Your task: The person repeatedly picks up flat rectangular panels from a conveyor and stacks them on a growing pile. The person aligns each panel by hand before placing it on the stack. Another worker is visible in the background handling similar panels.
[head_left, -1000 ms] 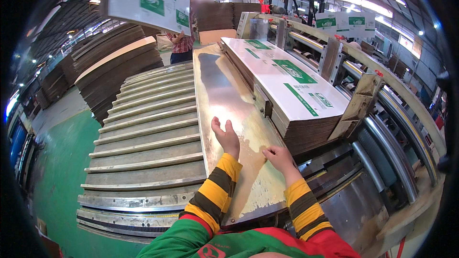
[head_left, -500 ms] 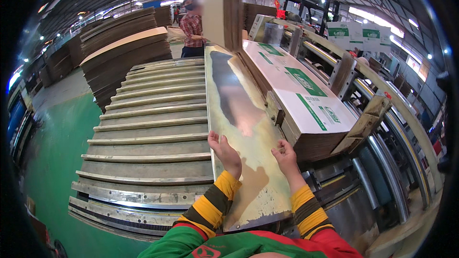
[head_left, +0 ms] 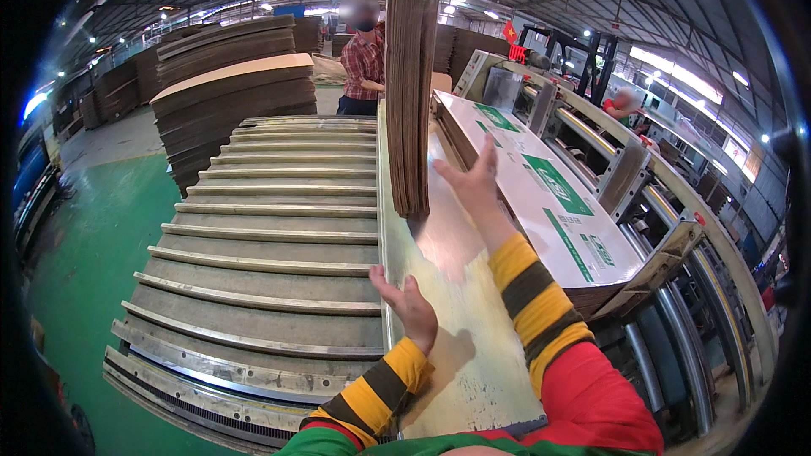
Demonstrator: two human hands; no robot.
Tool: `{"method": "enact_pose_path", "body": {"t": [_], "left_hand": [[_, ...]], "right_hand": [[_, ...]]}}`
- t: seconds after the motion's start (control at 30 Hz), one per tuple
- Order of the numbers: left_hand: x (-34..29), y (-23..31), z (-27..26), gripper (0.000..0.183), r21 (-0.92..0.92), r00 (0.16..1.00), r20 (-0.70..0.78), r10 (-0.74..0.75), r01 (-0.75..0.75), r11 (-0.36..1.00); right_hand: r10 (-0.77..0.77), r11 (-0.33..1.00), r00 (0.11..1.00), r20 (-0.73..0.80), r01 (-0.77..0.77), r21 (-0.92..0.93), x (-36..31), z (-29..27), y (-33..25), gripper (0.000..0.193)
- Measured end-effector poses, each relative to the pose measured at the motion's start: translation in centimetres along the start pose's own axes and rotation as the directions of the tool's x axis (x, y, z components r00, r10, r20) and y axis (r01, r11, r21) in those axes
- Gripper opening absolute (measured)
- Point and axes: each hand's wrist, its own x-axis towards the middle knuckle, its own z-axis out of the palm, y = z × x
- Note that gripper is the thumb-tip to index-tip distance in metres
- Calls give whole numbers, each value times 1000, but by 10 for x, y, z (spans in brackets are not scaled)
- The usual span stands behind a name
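Upright on edge stands a thick bundle of brown cardboard sheets (head_left: pixel 409 101), its near end resting on a worn, pale metal-topped table (head_left: pixel 473 346). My right hand (head_left: pixel 471 181) reaches forward just right of the bundle, fingers spread and apart from it. Above the near left edge of the table, my left hand (head_left: pixel 410 308) is open with nothing in it. Beyond the table's right edge lies a stack of white sheets with green printing (head_left: pixel 545 181), near my right forearm. At the far end a person in a checked shirt (head_left: pixel 363 59) stands close behind the bundle.
A slatted roller bed (head_left: pixel 279 232) runs along the left side. Tall stacks of cardboard (head_left: pixel 236 110) stand beyond it on the green floor (head_left: pixel 110 236). On the right is a machine with metal rollers and rails (head_left: pixel 684 262); another person (head_left: pixel 621 105) is behind it.
The cardboard bundle has swung to stand edge-on over the table, nearer to me. My right hand has reached forward and up; my left hand is slightly lower. The view has shifted.
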Motion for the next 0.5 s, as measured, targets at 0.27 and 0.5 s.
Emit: {"method": "enact_pose_path", "body": {"t": [0.27, 0.5], "left_hand": [[164, -77, 39, 107, 327, 922, 384, 35, -171, 929], [139, -102, 99, 100, 539, 805, 573, -153, -230, 810]], "right_hand": [[173, 982, 978, 117, -163, -95, 28, 101, -31, 136], [218, 965, 974, -59, -224, -135, 57, 122, 7, 124]]}}
